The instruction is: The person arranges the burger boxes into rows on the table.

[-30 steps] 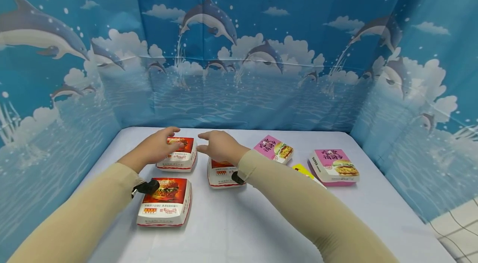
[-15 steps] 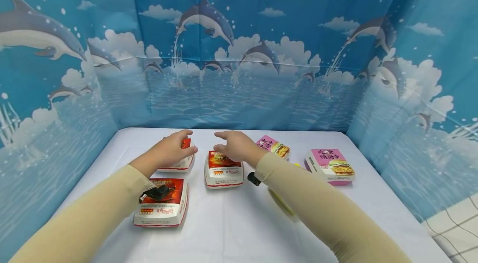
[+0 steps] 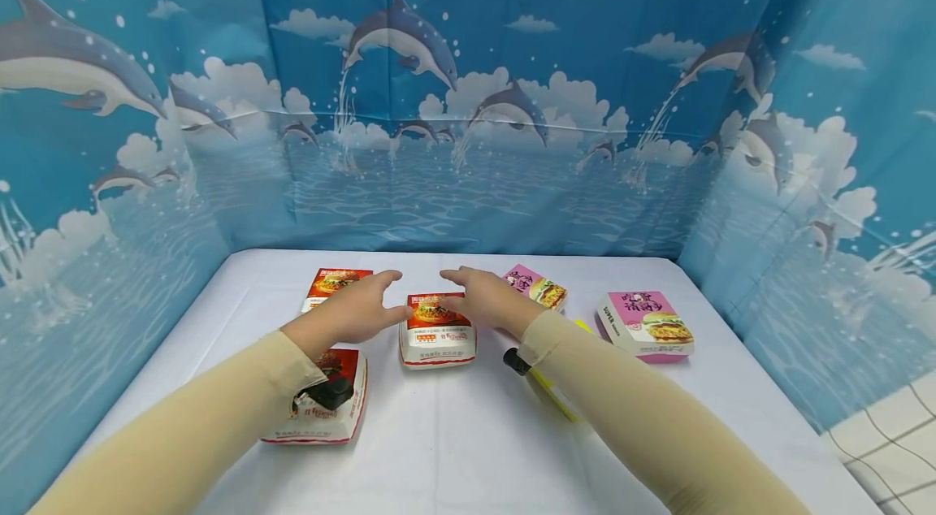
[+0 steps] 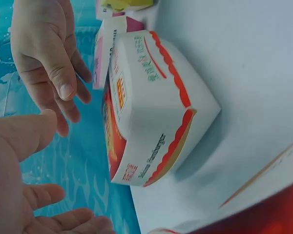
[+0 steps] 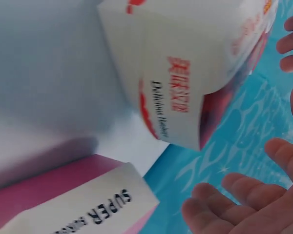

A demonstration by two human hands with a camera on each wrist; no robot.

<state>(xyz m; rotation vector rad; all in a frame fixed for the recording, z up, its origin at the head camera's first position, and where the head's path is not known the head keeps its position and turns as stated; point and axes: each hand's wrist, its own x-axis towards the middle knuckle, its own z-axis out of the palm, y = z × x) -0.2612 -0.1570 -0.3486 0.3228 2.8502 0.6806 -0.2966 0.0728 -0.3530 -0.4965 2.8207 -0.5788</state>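
A red-and-white burger box point(image 3: 437, 346) stands in the middle of the table, between my two hands. My left hand point(image 3: 360, 309) hovers at its upper left, fingers spread and thumb reaching over the edge of the lid in the head view. On the other side my right hand point(image 3: 488, 300) overlaps the box's back right corner, also with relaxed fingers. Both palms face each other across the burger box point(image 4: 154, 107) in the left wrist view, and neither hand grips it. In the right wrist view the fingers point(image 5: 249, 195) of my right hand are extended beside it.
Two more red burger boxes sit at left, one behind point(image 3: 338, 283) and one in front point(image 3: 310, 427), partly under my left wrist. Pink burger boxes stand at back point(image 3: 544, 292) and far right point(image 3: 647, 324). A yellow box point(image 3: 553, 396) is mostly hidden by my right forearm.
My left hand has moved right, from over the back left burger box to beside the middle one. My right hand has shifted right and slightly down. The boxes stay in place.
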